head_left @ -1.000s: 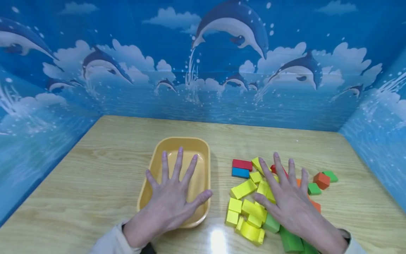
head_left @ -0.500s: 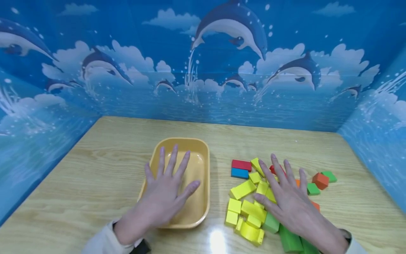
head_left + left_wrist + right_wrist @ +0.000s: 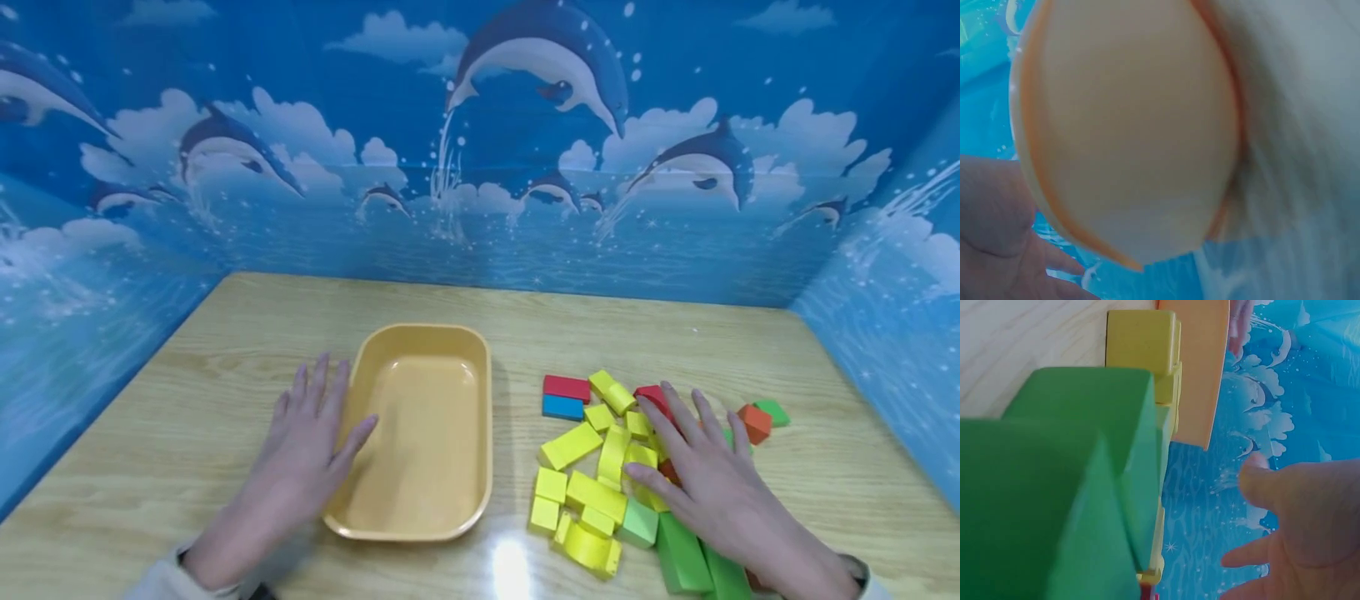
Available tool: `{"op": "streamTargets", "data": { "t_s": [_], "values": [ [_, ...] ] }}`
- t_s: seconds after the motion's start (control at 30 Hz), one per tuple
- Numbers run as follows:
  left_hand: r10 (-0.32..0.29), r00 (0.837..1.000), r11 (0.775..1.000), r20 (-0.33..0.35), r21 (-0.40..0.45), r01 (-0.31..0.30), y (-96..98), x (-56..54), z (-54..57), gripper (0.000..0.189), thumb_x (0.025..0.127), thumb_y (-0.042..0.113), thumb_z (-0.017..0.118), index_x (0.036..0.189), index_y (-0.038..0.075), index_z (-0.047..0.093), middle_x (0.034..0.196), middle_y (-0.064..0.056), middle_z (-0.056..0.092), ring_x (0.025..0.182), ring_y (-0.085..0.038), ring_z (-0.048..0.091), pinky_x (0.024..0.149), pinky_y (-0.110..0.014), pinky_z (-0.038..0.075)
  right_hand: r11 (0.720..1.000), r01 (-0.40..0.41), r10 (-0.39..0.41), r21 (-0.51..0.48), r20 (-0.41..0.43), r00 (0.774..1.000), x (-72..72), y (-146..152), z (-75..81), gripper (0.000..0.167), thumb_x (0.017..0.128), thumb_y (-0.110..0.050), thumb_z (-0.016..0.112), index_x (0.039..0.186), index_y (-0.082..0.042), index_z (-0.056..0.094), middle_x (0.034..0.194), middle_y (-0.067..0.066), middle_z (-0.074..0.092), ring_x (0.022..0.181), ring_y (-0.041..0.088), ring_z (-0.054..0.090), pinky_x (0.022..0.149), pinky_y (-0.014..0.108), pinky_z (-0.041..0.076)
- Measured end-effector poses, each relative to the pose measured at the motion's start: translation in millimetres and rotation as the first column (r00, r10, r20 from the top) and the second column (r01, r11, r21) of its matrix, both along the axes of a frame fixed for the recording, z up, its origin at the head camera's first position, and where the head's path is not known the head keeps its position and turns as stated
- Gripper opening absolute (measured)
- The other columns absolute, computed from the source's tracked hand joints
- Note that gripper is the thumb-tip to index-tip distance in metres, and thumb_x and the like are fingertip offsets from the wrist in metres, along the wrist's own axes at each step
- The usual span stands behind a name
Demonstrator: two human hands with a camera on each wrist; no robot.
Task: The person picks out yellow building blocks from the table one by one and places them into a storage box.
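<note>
My left hand [image 3: 296, 454], fingers straight and holding nothing, is at the left rim of a yellow-orange plastic tray [image 3: 420, 533]. Its thumb overlaps the tray's inside in the head view; in the left wrist view the tray [image 3: 1129, 125] fills the middle. On the right, my right hand [image 3: 720, 492] hovers with fingers spread over a pile of building blocks. Nearest to it are yellow blocks [image 3: 612, 454], a red block [image 3: 652, 398] by the fingertips and long green blocks [image 3: 682, 554] by the wrist. Large green blocks [image 3: 1085, 412] loom in the right wrist view. The hand hides part of the pile.
A red block [image 3: 567, 388] and a blue block [image 3: 562, 407] lie together at the pile's far left. An orange block [image 3: 754, 424] and a green one [image 3: 772, 412] sit at its far right. A dolphin-print blue backdrop [image 3: 495, 233] encloses the wooden table [image 3: 262, 333].
My left hand has moved left from over the tray to its left rim, uncovering the inside. My right hand has shifted slightly right over the blocks. The blocks and tray stay put.
</note>
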State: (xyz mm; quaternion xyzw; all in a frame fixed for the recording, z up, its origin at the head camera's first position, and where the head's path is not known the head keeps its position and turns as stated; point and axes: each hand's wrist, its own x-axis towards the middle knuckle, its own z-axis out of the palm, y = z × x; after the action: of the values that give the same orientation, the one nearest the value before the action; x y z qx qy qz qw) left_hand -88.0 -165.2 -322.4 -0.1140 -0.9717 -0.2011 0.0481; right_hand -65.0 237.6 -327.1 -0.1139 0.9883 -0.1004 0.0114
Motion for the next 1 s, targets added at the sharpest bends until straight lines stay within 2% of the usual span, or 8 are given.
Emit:
{"op": "streamTargets", "data": {
  "t_s": [0.17,0.33,0.4,0.57,0.67,0.87,0.93,1.0],
  "values": [
    [-0.022,1.000,0.993,0.014,0.116,0.020,-9.1,1.4,-11.6,0.064,0.101,0.017,0.048,0.145,-0.017,0.018,0.149,-0.038,0.019,0.134,-0.054,0.022,0.110,-0.064,0.023,0.999,-0.039,0.039,0.003,-0.109,0.993,8.8,0,-3.0,0.075,0.082,-0.055,0.068,0.138,-0.008,0.052,0.146,0.020,0.040,0.130,0.048,0.032,0.102,0.072,0.022],
    [-0.019,1.000,0.971,-0.014,0.240,0.022,-10.9,2.1,-22.4,0.054,0.098,0.003,0.048,0.142,-0.019,0.026,0.137,-0.040,0.038,0.124,-0.052,0.042,0.104,-0.061,0.036,0.990,-0.144,0.137,-0.003,-0.297,0.945,21.5,-8,-4.6,0.048,0.070,-0.036,0.085,0.110,-0.012,0.071,0.110,0.006,0.064,0.101,0.026,0.059,0.085,0.048,0.053],
    [-0.009,1.000,0.954,-0.002,0.298,0.009,-10.3,2.5,-24.1,0.052,0.097,0.001,0.047,0.143,-0.015,0.028,0.134,-0.038,0.044,0.119,-0.050,0.048,0.101,-0.060,0.041,0.986,-0.168,0.161,0.000,-0.303,0.939,25.1,-12,-5.3,0.042,0.067,-0.033,0.087,0.103,-0.016,0.073,0.102,-0.001,0.065,0.092,0.018,0.062,0.076,0.039,0.058],
    [0.000,1.000,0.892,0.024,0.451,-0.011,-6.7,-1.0,-29.6,0.051,0.096,-0.003,0.045,0.144,-0.011,0.031,0.134,-0.034,0.047,0.118,-0.045,0.052,0.101,-0.054,0.044,0.988,-0.147,0.152,0.046,-0.162,0.975,28.2,-24,-9.0,0.041,0.071,-0.043,0.082,0.104,-0.020,0.073,0.100,-0.006,0.063,0.092,0.014,0.059,0.078,0.035,0.057],
    [-0.012,0.991,0.792,0.130,0.607,-0.070,-2.6,-4.5,-34.8,0.053,0.094,-0.005,0.044,0.144,-0.012,0.029,0.139,-0.033,0.043,0.122,-0.042,0.049,0.102,-0.037,0.046,0.989,-0.129,0.132,0.074,-0.043,0.990,27.2,-29,-11.2,0.045,0.076,-0.047,0.078,0.110,-0.017,0.071,0.103,-0.005,0.064,0.095,0.016,0.058,0.084,0.041,0.054],
    [-0.059,0.895,0.443,0.443,0.815,-0.374,4.4,-3.8,-40.7,0.066,0.090,0.000,0.042,0.153,0.003,0.020,0.148,-0.024,0.036,0.117,-0.024,0.054,0.088,-0.016,0.048,0.988,-0.134,0.134,0.078,-0.003,0.991,28.3,-33,-11.2,0.045,0.078,-0.043,0.077,0.115,-0.018,0.068,0.108,-0.004,0.063,0.099,0.018,0.057,0.086,0.044,0.052],
    [-0.072,0.888,0.381,0.455,0.835,-0.397,5.6,-2.6,-41.0,0.068,0.088,0.000,0.042,0.153,0.006,0.021,0.146,-0.023,0.039,0.109,-0.017,0.058,0.088,-0.020,0.051,0.985,-0.161,0.164,0.053,-0.057,0.985,31.8,-33,-10.9,0.039,0.077,-0.043,0.078,0.108,-0.022,0.070,0.102,-0.010,0.059,0.092,0.011,0.054,0.080,0.034,0.052],
    [-0.087,0.889,0.350,0.449,0.850,-0.395,6.7,-2.3,-40.9,0.068,0.088,-0.001,0.042,0.153,0.006,0.022,0.145,-0.022,0.040,0.105,-0.012,0.059,0.089,-0.021,0.051,0.974,-0.222,0.225,0.042,-0.126,0.966,36.1,-33,-12.1,0.032,0.075,-0.046,0.079,0.097,-0.025,0.070,0.090,-0.015,0.053,0.082,0.005,0.047,0.069,0.026,0.049]
  ]
}}
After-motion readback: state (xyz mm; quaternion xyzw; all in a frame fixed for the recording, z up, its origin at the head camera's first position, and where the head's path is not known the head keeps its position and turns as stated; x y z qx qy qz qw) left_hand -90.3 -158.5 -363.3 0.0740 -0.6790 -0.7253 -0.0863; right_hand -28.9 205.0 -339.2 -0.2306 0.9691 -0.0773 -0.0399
